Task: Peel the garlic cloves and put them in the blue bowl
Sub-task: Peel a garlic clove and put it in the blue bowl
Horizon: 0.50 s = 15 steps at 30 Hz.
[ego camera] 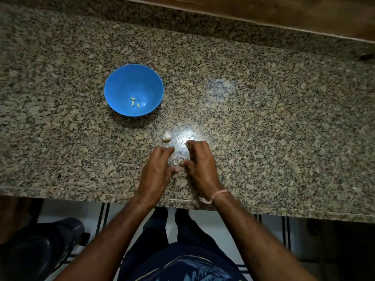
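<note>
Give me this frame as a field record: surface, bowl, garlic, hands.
surface: granite counter
blue bowl: upright, left of and beyond the hands; three peeled cloves inside
garlic head: on counter just beyond the hands, untouched
pale garlic piece: on counter between the hands; clove or skin unclear
left hand: fingers loosely curled, nothing seen in it
right hand: arched over counter; grip unclear

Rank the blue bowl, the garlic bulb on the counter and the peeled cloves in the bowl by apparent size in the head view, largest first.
1. blue bowl, by far the largest.
2. garlic bulb.
3. peeled cloves, each smaller than the bulb; the three look alike, so they are unranked among themselves.
</note>
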Available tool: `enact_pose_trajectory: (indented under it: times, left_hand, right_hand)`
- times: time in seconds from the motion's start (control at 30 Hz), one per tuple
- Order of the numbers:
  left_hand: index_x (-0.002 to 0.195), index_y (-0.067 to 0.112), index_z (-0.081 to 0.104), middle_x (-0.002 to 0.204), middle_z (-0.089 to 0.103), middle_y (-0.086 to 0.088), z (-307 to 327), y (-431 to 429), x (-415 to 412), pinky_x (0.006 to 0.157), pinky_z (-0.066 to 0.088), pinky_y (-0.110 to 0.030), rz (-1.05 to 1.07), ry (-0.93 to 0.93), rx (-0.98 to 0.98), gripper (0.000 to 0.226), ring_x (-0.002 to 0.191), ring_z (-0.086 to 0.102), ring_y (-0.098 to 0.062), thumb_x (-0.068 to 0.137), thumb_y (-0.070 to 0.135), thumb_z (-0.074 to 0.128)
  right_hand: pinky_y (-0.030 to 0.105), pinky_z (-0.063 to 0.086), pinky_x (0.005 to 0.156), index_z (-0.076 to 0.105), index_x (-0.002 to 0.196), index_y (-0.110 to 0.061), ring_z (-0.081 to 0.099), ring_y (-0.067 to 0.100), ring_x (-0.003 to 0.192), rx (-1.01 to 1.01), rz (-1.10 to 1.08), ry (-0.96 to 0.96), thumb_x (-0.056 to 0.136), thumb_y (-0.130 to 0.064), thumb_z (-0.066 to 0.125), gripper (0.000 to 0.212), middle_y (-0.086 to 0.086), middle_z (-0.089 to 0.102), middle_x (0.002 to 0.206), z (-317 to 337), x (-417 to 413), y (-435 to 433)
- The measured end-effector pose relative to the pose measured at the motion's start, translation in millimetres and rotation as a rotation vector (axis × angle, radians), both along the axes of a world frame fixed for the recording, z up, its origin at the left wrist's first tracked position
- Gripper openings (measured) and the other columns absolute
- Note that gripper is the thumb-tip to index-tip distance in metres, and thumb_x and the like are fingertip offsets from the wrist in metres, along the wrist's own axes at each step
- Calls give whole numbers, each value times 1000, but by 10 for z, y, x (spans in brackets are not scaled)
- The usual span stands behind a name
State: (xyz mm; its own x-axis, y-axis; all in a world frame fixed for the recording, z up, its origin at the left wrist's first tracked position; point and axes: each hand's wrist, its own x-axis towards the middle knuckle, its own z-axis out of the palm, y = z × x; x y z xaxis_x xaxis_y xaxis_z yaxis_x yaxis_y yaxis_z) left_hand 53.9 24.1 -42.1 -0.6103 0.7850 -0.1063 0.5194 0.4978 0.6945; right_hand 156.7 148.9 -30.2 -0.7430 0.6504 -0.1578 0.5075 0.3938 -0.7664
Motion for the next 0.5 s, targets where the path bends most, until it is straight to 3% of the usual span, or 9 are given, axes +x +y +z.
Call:
enact_pose_trajectory:
  times: [0.13,0.33,0.5]
  left_hand:
    - [135,12,60,119,54,-1,5,168,-5,78,49,-23,-47,47,14,59,107,56,-16,81,4,84]
    - [106,6,71,97,57,0,49,293,6,72,42,2,14,25,94,19,86,57,-8,91,-4,74]
    - [83,11,65,83,55,6,57,329,23,71,36,-1,11,123,60,19,81,47,-7,85,-2,79]
  right_hand:
    - [4,41,97,52,143,-12,49,-2,105,-2,-2,-14,93,3,67,54,-8,46,125,38,240,100]
    - [4,46,91,53,142,-9,52,-1,111,-111,-46,30,94,13,61,53,-1,48,124,61,439,123]
    - [6,50,87,56,138,-7,51,-7,106,-99,-27,56,93,13,63,50,0,49,120,36,432,152]
